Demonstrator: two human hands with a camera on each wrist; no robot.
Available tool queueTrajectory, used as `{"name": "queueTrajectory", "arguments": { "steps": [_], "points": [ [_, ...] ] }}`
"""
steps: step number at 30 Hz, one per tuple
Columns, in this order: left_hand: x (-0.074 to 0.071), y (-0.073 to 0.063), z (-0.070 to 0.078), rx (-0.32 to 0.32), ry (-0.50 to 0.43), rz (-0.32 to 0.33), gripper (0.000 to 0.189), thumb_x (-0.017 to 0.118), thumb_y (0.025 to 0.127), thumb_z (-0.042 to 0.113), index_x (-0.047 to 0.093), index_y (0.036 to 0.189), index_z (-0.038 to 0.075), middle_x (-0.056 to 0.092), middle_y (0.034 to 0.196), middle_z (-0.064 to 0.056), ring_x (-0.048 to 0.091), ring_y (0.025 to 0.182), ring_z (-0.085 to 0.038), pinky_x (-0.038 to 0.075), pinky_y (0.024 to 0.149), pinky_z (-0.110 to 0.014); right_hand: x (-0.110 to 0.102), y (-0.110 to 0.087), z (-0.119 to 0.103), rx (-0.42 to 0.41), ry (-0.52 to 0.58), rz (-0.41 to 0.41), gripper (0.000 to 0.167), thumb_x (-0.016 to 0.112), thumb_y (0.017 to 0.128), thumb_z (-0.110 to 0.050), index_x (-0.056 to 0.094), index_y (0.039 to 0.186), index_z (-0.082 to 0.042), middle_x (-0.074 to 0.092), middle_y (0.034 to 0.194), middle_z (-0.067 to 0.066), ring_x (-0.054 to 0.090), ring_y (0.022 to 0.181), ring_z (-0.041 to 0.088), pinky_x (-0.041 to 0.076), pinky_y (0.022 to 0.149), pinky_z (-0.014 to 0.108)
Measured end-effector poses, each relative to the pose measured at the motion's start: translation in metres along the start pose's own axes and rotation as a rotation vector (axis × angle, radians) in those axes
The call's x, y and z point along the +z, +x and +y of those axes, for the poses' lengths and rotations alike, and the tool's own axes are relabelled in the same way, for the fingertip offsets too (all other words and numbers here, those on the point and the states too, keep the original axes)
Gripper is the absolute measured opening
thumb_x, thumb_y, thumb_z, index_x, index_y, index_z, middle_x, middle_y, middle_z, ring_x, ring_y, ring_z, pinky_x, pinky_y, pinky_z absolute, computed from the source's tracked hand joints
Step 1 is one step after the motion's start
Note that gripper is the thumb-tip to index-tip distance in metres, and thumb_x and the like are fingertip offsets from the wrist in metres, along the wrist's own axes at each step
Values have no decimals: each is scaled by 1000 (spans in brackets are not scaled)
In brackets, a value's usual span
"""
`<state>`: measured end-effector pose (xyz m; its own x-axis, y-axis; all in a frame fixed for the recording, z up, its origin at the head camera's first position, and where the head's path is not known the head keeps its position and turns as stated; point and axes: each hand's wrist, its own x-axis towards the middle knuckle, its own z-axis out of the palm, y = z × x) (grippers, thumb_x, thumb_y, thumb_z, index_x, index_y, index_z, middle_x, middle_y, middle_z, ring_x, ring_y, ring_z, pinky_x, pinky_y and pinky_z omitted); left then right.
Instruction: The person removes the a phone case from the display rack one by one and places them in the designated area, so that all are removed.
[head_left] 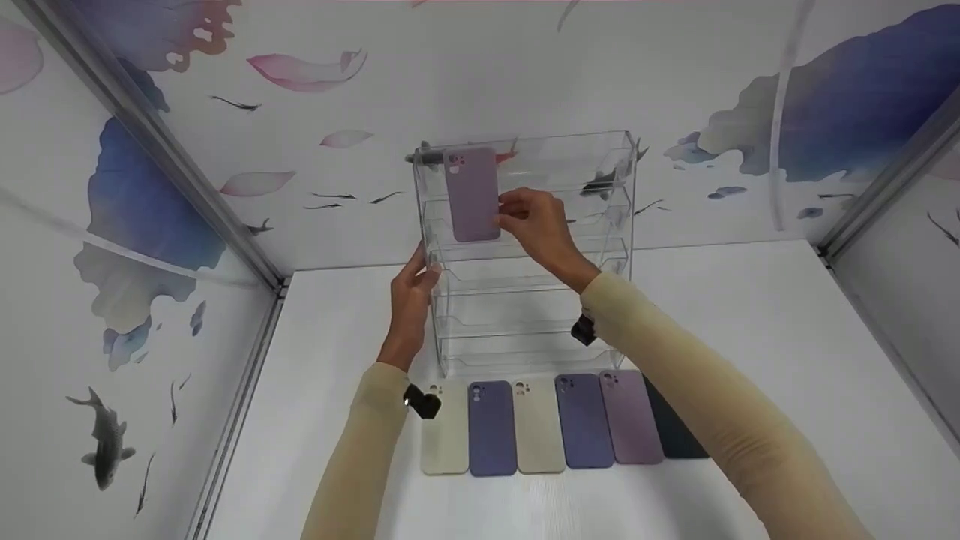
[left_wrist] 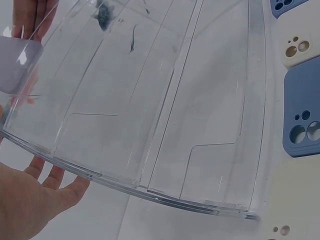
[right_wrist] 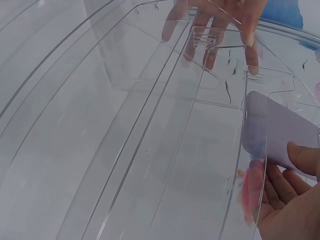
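A light purple phone case (head_left: 472, 199) stands nearly upright at the upper left of a clear tiered rack (head_left: 517, 289). My right hand (head_left: 541, 225) pinches the case by its right edge, between thumb and fingers. The right wrist view shows the thumb (right_wrist: 305, 159) on one face and fingers behind. My left hand (head_left: 409, 300) holds the left side of the rack. Its fingers reach around the side wall in the left wrist view. Whether the lower end of the case touches a shelf, I cannot tell.
In front of the rack, a row of phone cases lies flat: cream (head_left: 445, 446), blue-purple (head_left: 493, 431), another cream (head_left: 538, 431), another blue-purple (head_left: 584, 424), purple (head_left: 632, 420) and dark (head_left: 675, 424). My right forearm partly covers the dark one. A patterned wall (head_left: 510, 67) rises behind the rack.
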<state>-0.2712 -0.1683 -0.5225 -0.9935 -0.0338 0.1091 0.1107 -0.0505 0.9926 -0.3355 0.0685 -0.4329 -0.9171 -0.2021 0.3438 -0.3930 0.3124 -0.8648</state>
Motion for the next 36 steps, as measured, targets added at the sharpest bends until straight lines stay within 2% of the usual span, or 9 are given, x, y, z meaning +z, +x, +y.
{"name": "queueTrajectory", "arguments": {
  "steps": [5, 10, 15, 18, 23, 27, 30, 32, 36],
  "points": [
    [0, -1, 0, 5, 10, 1, 61, 54, 116, 27, 35, 174, 25, 49, 170, 4, 62, 134, -24, 51, 107, -52, 4, 0, 1, -9, -22, 31, 21, 78, 103, -4, 79, 123, 4, 80, 113, 18, 78, 104, 28, 62, 93, 42],
    [1, 0, 0, 8, -3, 5, 60, 55, 116, 28, 38, 173, 26, 50, 168, 0, 58, 140, -36, 43, 116, -65, 4, 0, 4, -46, -42, 49, 16, 78, 103, -4, 83, 118, 0, 82, 108, 13, 78, 97, 23, 62, 89, 40],
    [1, 0, -1, 14, 10, 15, 60, 55, 115, 28, 39, 173, 27, 48, 171, -5, 57, 140, -31, 32, 122, -74, -3, 1, 5, -67, 51, 66, 15, 76, 103, -1, 83, 117, -1, 81, 107, 13, 79, 96, 24, 65, 87, 36],
    [0, 0, -1, 9, 15, 16, 61, 55, 115, 27, 38, 174, 24, 42, 175, -10, 55, 141, -30, 30, 123, -74, -7, 1, 3, -70, 104, 92, 15, 77, 103, 0, 83, 116, -1, 81, 107, 14, 79, 96, 26, 65, 87, 35],
    [0, -1, -1, -9, 15, 22, 63, 56, 114, 28, 36, 174, 22, 42, 175, -7, 53, 147, -35, 28, 124, -73, -16, -2, -4, -82, 128, 124, 16, 78, 102, 0, 83, 117, -1, 81, 108, 13, 79, 97, 26, 65, 87, 35],
    [-1, -1, -1, -10, 3, 13, 64, 56, 115, 29, 34, 175, 20, 42, 174, -10, 53, 146, -36, 33, 123, -70, -23, -7, -9, -103, 111, 135, 16, 79, 102, -3, 84, 117, -3, 82, 108, 11, 79, 96, 24, 65, 87, 33],
    [-1, -1, 0, -4, -1, 9, 64, 55, 116, 27, 33, 175, 19, 42, 174, -12, 55, 143, -30, 41, 119, -61, -28, -12, -11, -126, 102, 145, 17, 80, 102, -3, 84, 117, -3, 82, 108, 12, 79, 95, 26, 64, 85, 31],
    [-1, -1, 0, 1, -5, 9, 63, 54, 116, 26, 33, 175, 19, 43, 173, -9, 57, 140, -26, 46, 115, -56, -31, -17, -11, -143, 107, 150, 17, 80, 101, -1, 84, 118, -2, 82, 109, 14, 79, 96, 29, 64, 84, 31],
    [-1, -1, 0, 1, -16, 9, 62, 55, 116, 25, 34, 175, 21, 50, 169, -3, 61, 135, -25, 50, 112, -59, -36, -26, -9, -157, 110, 160, 19, 80, 100, 1, 83, 119, 1, 81, 110, 16, 79, 96, 32, 64, 83, 29]
  ]
}}
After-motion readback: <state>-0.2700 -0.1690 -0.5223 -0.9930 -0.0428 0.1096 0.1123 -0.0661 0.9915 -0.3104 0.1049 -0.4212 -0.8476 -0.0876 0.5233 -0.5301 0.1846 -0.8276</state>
